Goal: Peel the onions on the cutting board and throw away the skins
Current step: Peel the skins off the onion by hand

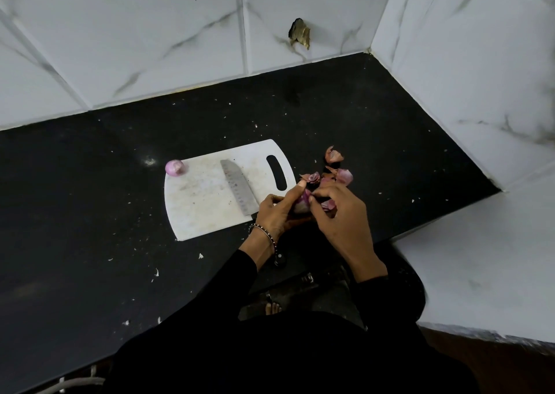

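Looking down from the head camera, the person's two hands meet over the near right corner of the white cutting board point(204, 201). The left hand point(277, 213) has its fingers curled round a purple onion point(301, 205), holding it just past the board's edge. The right hand point(339, 217) comes in from the other side, and its bent fingertips pinch at the same onion, with a pink flap of skin sticking out beside them. Most of the onion is hidden by the fingers, so I cannot tell how much skin is left on it.

A second onion point(174, 167) sits alone on the far left corner of the board, well apart from the hands. A knife point(238, 187) lies slantwise on the board, its blade running toward the left hand, which covers the handle end. Loose skins point(338, 172) lie heaped on the black countertop point(90, 198) just right of the board's handle slot, close behind the hands. White flecks dot the counter. A beaded bracelet point(264, 233) circles the left wrist, and black sleeves cover both forearms. Behind, the marbled wall tiles point(150, 33) have a ragged hole point(298, 34).
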`<state>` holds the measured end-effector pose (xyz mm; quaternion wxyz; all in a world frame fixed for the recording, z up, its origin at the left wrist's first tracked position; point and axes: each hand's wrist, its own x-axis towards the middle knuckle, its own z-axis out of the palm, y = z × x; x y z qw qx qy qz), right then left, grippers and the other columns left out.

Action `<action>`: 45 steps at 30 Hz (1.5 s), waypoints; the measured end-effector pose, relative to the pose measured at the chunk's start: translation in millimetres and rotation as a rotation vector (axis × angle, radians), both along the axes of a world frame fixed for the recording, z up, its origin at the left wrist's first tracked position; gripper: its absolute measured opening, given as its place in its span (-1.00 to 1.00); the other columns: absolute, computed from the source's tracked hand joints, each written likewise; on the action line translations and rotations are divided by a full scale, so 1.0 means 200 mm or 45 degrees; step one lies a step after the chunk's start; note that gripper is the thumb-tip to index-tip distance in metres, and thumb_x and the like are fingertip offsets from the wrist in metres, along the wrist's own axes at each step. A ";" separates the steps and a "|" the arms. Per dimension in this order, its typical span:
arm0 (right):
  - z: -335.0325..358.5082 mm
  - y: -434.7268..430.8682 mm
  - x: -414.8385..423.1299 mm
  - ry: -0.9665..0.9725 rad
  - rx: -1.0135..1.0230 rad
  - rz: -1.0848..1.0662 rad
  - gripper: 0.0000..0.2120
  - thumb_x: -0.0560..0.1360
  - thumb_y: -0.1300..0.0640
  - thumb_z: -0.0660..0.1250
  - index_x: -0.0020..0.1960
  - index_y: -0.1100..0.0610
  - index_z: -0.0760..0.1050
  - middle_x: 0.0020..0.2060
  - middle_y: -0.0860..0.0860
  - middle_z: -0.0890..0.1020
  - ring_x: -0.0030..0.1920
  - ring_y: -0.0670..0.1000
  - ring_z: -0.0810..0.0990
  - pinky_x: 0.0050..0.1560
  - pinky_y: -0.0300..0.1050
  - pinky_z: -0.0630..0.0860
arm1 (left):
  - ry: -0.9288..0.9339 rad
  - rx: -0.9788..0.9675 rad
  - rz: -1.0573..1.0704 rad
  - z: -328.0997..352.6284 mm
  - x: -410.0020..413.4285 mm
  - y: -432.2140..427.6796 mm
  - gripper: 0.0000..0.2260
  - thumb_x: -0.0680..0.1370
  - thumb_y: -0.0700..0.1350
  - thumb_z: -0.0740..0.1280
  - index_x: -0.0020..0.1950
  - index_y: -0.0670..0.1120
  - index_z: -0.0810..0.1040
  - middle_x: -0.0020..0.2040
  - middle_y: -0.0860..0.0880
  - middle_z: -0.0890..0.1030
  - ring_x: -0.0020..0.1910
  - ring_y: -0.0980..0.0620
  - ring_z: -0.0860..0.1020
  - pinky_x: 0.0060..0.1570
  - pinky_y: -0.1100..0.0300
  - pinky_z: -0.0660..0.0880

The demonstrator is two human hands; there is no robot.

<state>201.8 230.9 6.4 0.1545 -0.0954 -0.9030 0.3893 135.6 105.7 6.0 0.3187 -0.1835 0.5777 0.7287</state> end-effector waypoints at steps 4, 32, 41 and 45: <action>-0.01 0.00 -0.01 -0.119 0.100 -0.122 -0.83 0.55 -0.11 0.26 0.03 -0.04 0.48 0.03 -0.18 0.53 -0.01 -0.12 0.56 0.01 0.08 0.61 | -0.009 0.036 -0.014 0.01 0.01 0.00 -0.39 0.39 0.05 0.54 0.23 -0.28 0.41 -0.02 -0.17 0.65 -0.12 -0.08 0.70 -0.18 0.07 0.65; -0.03 0.09 -0.01 -0.220 -0.055 -0.504 -0.87 0.55 0.10 0.38 0.09 -0.02 0.53 -0.03 -0.15 0.59 -0.02 -0.13 0.60 -0.01 -0.11 0.60 | -0.034 0.323 -0.141 0.03 -0.01 0.03 -0.72 0.55 0.00 0.36 0.18 -0.12 0.59 0.21 -0.26 0.59 0.05 -0.16 0.59 0.03 0.05 0.55; 0.04 0.07 0.00 -0.173 -0.219 -0.173 -0.73 0.65 0.09 0.15 0.25 0.01 0.55 -0.01 -0.12 0.59 -0.01 -0.25 0.57 -0.02 -0.40 0.46 | -0.058 0.375 -0.158 0.05 0.00 0.02 -0.75 0.57 0.04 0.30 0.14 -0.09 0.54 -0.02 -0.14 0.62 -0.22 -0.02 0.58 -0.21 0.16 0.47; 0.07 0.04 0.01 -0.019 -0.348 -0.015 -0.79 0.62 0.23 0.25 0.16 0.04 0.58 -0.01 -0.39 0.55 0.10 -0.35 0.52 0.05 -0.50 0.42 | -0.036 0.387 -0.187 0.06 0.00 0.02 -0.77 0.58 0.04 0.28 0.11 -0.07 0.55 -0.09 -0.09 0.65 -0.24 0.02 0.60 -0.22 0.18 0.52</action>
